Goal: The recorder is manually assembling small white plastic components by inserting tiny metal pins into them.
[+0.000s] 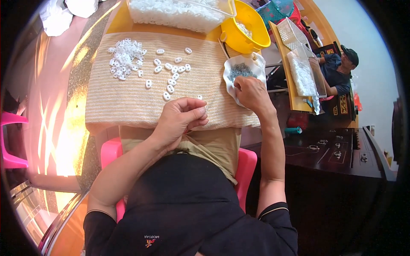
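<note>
Left hand (181, 117) was pinched shut on a small white clip (205, 108) at the near edge of the cloth-covered surface (115, 102). Right hand (250, 91) reached into a white dish (256, 64) of small grey parts (240, 70), fingers curled (grip on a part: cannot tell). Loose clips (128, 57) lay scattered farther back; yellow bowl (239, 38) beyond the dish.

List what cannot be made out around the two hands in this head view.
- Left hand: whatever its curled fingertips pinch is hidden by them.
- Right hand: its fingertips cover what they touch in the white dish.
- Grey bits in the dish: too small to identify.
- Clear bin: cut off by the top edge.
</note>
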### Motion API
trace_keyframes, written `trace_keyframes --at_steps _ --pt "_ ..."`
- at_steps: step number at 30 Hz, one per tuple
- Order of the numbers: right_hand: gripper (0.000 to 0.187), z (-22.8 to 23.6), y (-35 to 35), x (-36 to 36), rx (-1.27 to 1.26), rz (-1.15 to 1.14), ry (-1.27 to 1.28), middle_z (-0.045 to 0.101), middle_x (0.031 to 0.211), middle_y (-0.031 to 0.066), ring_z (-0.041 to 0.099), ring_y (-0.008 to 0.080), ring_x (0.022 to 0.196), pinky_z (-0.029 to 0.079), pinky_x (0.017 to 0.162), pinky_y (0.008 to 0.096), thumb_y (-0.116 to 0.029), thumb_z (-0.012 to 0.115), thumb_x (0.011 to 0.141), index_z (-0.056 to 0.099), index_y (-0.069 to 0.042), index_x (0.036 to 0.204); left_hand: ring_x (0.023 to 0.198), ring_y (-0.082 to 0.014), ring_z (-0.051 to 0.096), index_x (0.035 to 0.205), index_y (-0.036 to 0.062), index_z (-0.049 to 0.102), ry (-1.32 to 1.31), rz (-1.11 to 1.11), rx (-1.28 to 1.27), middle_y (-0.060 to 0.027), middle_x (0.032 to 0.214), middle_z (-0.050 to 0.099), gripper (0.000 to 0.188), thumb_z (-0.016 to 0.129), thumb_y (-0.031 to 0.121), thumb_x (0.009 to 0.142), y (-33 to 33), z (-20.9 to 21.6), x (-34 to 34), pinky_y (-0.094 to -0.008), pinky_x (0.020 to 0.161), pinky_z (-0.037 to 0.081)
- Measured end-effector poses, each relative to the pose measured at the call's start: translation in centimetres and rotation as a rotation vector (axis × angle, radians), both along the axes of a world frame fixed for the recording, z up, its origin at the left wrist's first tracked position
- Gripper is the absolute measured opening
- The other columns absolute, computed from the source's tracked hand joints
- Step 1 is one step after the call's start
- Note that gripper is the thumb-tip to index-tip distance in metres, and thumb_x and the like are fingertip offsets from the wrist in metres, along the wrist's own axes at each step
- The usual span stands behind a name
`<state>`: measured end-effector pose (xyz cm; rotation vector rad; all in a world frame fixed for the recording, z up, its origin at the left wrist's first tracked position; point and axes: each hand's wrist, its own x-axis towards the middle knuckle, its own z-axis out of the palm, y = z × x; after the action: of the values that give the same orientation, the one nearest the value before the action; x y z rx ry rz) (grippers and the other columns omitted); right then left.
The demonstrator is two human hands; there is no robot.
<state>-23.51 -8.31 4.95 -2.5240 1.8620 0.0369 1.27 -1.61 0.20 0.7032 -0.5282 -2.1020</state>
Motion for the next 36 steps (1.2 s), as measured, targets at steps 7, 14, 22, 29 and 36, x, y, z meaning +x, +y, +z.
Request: trace_keyframes --at_steps 7,14,22,29,36 --pt "0.013 -0.3 1.7 0.6 -0.032 -0.006 -0.566 0.064 0.073 0.0081 0.063 0.0152 0.067 0.050 0.063 0.0268 0.000 0.063 0.075 0.064 -0.001 0.087 0.075 -0.0135 0.064 0.102 -0.0002 0.060 0.014 0.009 0.004 -0.0060 0.086 0.064 0.015 0.063 0.005 0.088 0.1 -0.3 -0.1 -0.0270 0.072 0.057" --pt "0.013 -1.4 4.5 3.5 0.188 -0.014 -1.168 0.062 0.086 0.0072 0.061 0.0120 0.075 0.050 0.069 0.0228 0.004 0.062 0.081 0.063 0.006 0.094 0.076 -0.0136 0.064 0.102 0.0001 0.060 0.017 0.003 0.014 -0.0058 0.087 0.063 0.016 0.063 0.006 0.088 0.1 -0.5 -0.2 -0.0269 0.072 0.057" --pt "0.013 -2.7 4.8 4.9 0.351 0.100 -1.351 0.060 0.095 0.0093 0.062 0.0146 0.084 0.051 0.075 0.0249 0.004 0.058 0.088 0.059 0.006 0.101 0.078 -0.0120 0.064 0.102 0.0002 0.060 0.041 0.025 0.011 -0.0056 0.090 0.064 0.015 0.062 0.006 0.088 0.2 -0.4 -0.1 -0.0263 0.074 0.057" --pt "0.014 -4.1 5.3 5.1 0.411 -0.007 -1.404 0.062 0.090 0.0021 0.060 0.0088 0.083 0.049 0.073 0.0212 -0.007 0.063 0.089 0.061 0.001 0.100 0.080 -0.0119 0.064 0.102 -0.0005 0.060 0.044 0.026 0.010 -0.0066 0.093 0.064 0.015 0.062 0.006 0.089 0.1 -0.5 -0.2 -0.0264 0.075 0.057" --pt "0.014 -4.6 5.5 5.6 0.459 0.004 -1.538 0.064 0.090 0.0041 0.060 0.0088 0.081 0.050 0.074 0.0215 -0.007 0.062 0.090 0.061 0.003 0.100 0.080 -0.0121 0.064 0.102 -0.0007 0.060 0.026 0.053 0.005 -0.0071 0.093 0.065 0.015 0.062 0.005 0.089 0.1 -0.8 -0.2 -0.0259 0.076 0.057"
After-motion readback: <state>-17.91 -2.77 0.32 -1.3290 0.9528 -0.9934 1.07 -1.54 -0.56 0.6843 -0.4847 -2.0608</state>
